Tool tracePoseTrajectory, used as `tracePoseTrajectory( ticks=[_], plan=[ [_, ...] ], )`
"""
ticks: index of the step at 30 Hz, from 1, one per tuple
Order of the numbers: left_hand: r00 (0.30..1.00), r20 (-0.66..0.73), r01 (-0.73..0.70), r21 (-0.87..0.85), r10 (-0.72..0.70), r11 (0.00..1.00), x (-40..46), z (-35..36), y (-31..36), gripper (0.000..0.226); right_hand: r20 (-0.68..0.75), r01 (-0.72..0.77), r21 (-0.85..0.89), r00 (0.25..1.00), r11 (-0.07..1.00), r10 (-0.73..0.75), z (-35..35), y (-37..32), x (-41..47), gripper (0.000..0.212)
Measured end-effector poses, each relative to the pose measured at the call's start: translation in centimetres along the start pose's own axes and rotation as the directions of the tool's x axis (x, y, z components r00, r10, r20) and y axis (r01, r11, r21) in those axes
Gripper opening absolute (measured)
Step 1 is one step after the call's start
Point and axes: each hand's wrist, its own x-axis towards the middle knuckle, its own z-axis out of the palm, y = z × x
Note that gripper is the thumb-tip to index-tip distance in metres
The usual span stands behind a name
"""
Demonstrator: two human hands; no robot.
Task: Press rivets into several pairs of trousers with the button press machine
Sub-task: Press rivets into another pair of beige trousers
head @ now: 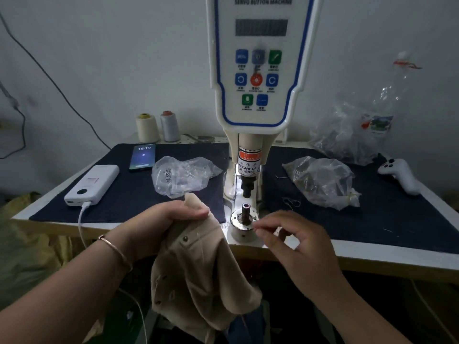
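Head view looks down on a table (pixel 372 254) covered with a dark blue cloth (pixel 139 194), with the button press machine (pixel 258 70) standing at its middle; its upper punch (pixel 247 188) hangs above the lower die post (pixel 246 211), the two apart; the left hand (pixel 171 219) grips a bunched fold of beige trousers (pixel 198 276), fingers curled round the fabric and a corner of it poking up past the thumb, just left of the die post; a metal rivet (pixel 185 237) already sits in the trousers below that hand, and the rest of the garment hangs off the front edge of the table; a thin bracelet (pixel 116 252) circles the left wrist; the right hand (pixel 295 239) hovers just right of the die base, thumb and forefinger pinched together as if on something tiny, though whether a rivet is between them cannot be told; a clear plastic bag (pixel 183 175) lies left of the machine and another bag (pixel 323 181) to its right, both holding small metal parts; further left lie a white power bank (pixel 93 183) with a cable plugged in and a lit phone (pixel 142 157); two thread cones (pixel 157 126) stand at the back; a white controller (pixel 400 175) rests at the far right.
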Motion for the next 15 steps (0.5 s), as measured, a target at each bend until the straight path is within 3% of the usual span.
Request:
tracePoseTrajectory(
  ticks=[3,6,8,10,12,15],
  plan=[
    [0.998,0.065,0.013,0.053,-0.016,0.999,-2.6,2.3,1.3,0.010,0.233,-0.097,0.142,0.971,0.985,0.062,0.8,-1.8,-1.0,0.028],
    [0.990,0.142,0.006,0.123,-0.023,0.992,-4.2,3.8,2.3,0.013,0.466,-0.333,0.391,0.875,0.858,0.127,0.8,-2.8,-1.5,0.034],
    [0.985,0.173,-0.003,0.156,-0.024,0.988,-4.6,4.3,2.5,0.027,0.528,-0.410,0.467,0.840,0.784,0.125,0.3,-3.0,-1.9,0.033],
    [0.986,0.159,0.023,0.194,-0.054,0.981,-4.8,4.6,2.3,0.033,0.568,-0.444,0.489,0.815,0.751,0.112,-0.2,-3.1,-2.4,0.018],
    [0.988,0.125,0.051,0.268,-0.087,0.962,-4.8,5.1,2.0,0.018,0.574,-0.419,0.491,0.815,0.764,0.079,-0.9,-3.1,-2.7,0.013],
    [0.987,0.069,0.101,0.428,-0.144,0.898,-4.8,5.0,1.7,0.013,0.537,-0.404,0.511,0.839,0.759,0.085,-2.5,-3.3,-3.1,0.012]
  ],
)
